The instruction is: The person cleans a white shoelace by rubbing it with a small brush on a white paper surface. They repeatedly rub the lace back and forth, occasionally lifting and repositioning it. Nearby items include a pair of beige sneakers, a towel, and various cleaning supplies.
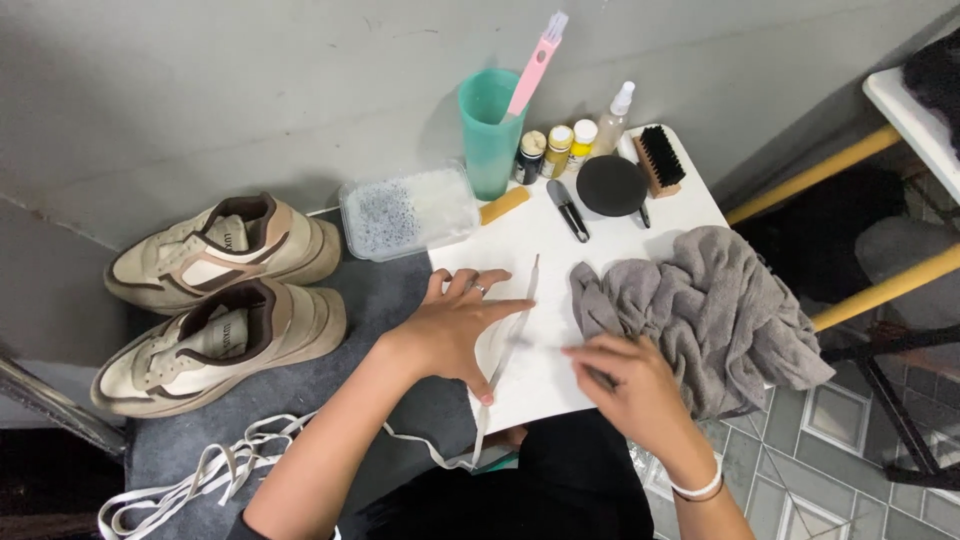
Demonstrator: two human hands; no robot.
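My left hand (458, 325) lies flat on the small white table (530, 245), fingers spread, pressing down a white shoelace (520, 310) that runs from the table middle toward me. My right hand (625, 375) is closed over the table's near edge, pinching something small beside the lace; what it pinches is hidden. A crumpled grey towel (705, 310) lies just right of that hand. More white lace (215, 470) trails over the dark mat at lower left.
Two beige and brown sneakers (215, 300) without laces sit on the left. At the table's back stand a teal cup (490, 130) with a pink brush, small bottles (558, 148), a spray bottle, a black round lid (612, 185), a wooden brush, clippers and a plastic tub (408, 212).
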